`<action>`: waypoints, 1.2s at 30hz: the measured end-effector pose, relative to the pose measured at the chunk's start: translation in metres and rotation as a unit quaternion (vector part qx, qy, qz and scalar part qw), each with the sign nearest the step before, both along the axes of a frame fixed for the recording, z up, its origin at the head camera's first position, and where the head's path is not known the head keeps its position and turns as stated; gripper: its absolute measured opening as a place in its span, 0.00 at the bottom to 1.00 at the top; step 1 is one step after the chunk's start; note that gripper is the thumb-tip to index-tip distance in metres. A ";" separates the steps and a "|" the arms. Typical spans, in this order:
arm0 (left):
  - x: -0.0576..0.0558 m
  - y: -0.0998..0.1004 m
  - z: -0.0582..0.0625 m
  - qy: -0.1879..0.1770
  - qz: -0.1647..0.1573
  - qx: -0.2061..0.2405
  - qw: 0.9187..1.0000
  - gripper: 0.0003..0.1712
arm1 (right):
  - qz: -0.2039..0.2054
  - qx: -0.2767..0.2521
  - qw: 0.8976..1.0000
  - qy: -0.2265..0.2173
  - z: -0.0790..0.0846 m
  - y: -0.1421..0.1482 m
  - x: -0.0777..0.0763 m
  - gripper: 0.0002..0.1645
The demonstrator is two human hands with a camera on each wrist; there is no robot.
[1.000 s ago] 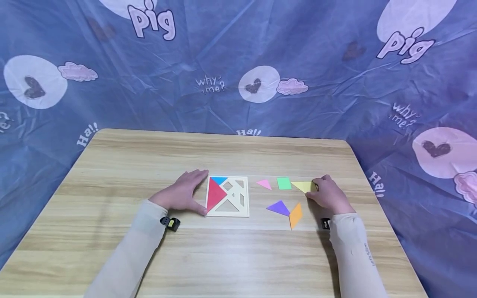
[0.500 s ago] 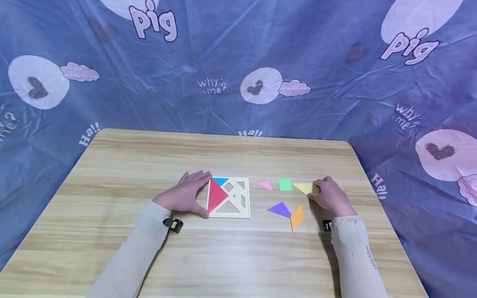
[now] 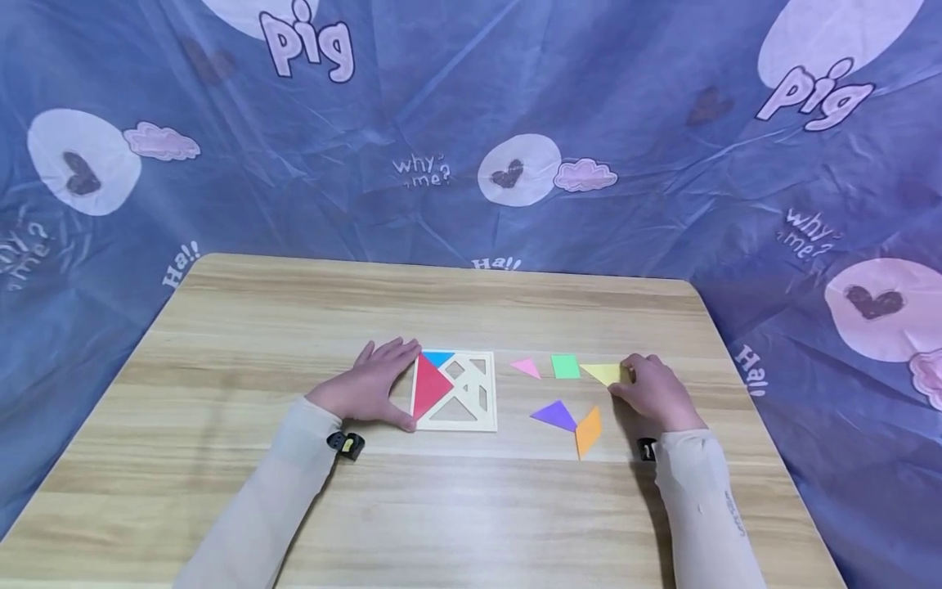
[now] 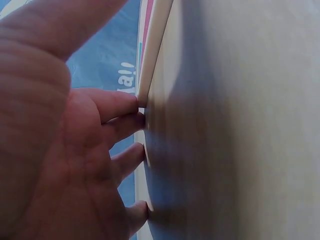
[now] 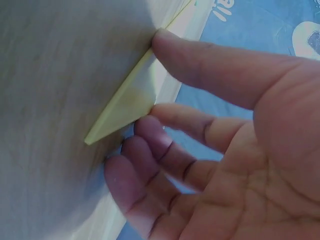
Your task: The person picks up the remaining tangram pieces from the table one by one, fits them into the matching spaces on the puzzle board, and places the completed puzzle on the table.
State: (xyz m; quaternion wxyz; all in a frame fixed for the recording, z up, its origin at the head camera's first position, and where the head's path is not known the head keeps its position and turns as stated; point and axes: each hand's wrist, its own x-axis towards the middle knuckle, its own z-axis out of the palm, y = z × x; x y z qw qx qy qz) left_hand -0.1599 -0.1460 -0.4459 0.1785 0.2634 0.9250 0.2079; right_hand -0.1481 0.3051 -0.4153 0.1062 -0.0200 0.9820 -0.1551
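Observation:
A cream tangram board [image 3: 456, 426] lies flat on the table. A large red triangle [image 3: 430, 388] and a partly visible blue triangle [image 3: 439, 358] sit in its left and far recesses. My left hand [image 3: 368, 389] spans the board's left edge, thumb by the near corner and fingers spread toward the far one; in the left wrist view the index fingertip touches that corner. On the right, my right hand [image 3: 657, 394] pinches the yellow triangle [image 5: 127, 95] between thumb and index finger, its other fingers resting on the table.
Between board and right hand lie a pink triangle [image 3: 527, 368], a green square [image 3: 566, 366], a purple triangle [image 3: 556, 415] and an orange parallelogram [image 3: 589, 432]. Purple and orange meet at a corner. A blue printed curtain [image 3: 412, 221] hangs behind the wooden table [image 3: 412, 507].
The whole view has shifted slightly, with the table scene a little farther right and down. Both hands keep their places at the board and the yellow triangle.

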 end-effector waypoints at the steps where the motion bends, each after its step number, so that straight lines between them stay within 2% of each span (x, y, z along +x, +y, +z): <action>1: 0.000 0.000 0.000 0.000 -0.001 0.000 1.000 0.73 | -0.006 -0.007 1.000 -0.003 0.000 0.000 0.000 0.26; 4: 0.000 0.000 -0.001 0.000 -0.001 -0.004 1.000 0.72 | -0.026 -0.023 0.999 -0.013 -0.001 0.001 0.002 0.32; 8: 0.000 0.001 -0.001 -0.002 -0.004 0.002 1.000 0.72 | -0.057 -0.029 0.998 -0.021 0.000 0.001 0.004 0.35; 12: 0.001 0.001 0.000 -0.001 -0.003 0.001 1.000 0.73 | -0.082 -0.031 0.996 -0.010 0.001 -0.003 0.004 0.37; 15: 0.001 0.001 0.001 -0.002 -0.004 -0.001 1.000 0.73 | -0.093 -0.024 0.995 0.017 0.000 -0.004 0.004 0.35; 18: 0.002 0.001 0.000 -0.002 -0.007 -0.003 1.000 0.72 | -0.095 -0.022 0.992 0.077 -0.002 -0.004 0.004 0.26; 22: 0.002 0.000 -0.002 0.004 -0.009 -0.008 1.000 0.72 | -0.089 -0.035 0.981 0.170 -0.004 -0.006 0.004 0.12; 24: 0.001 0.000 -0.002 0.004 -0.010 -0.008 1.000 0.72 | -0.088 -0.040 0.975 0.199 -0.004 -0.007 0.002 0.08; 30: 0.001 0.002 0.002 0.001 -0.008 -0.010 1.000 0.71 | -0.083 -0.066 0.964 0.245 -0.005 -0.014 -0.001 0.07; 36: 0.003 0.006 0.007 0.001 -0.006 -0.006 1.000 0.69 | -0.071 -0.098 0.959 0.257 0.001 -0.022 -0.002 0.07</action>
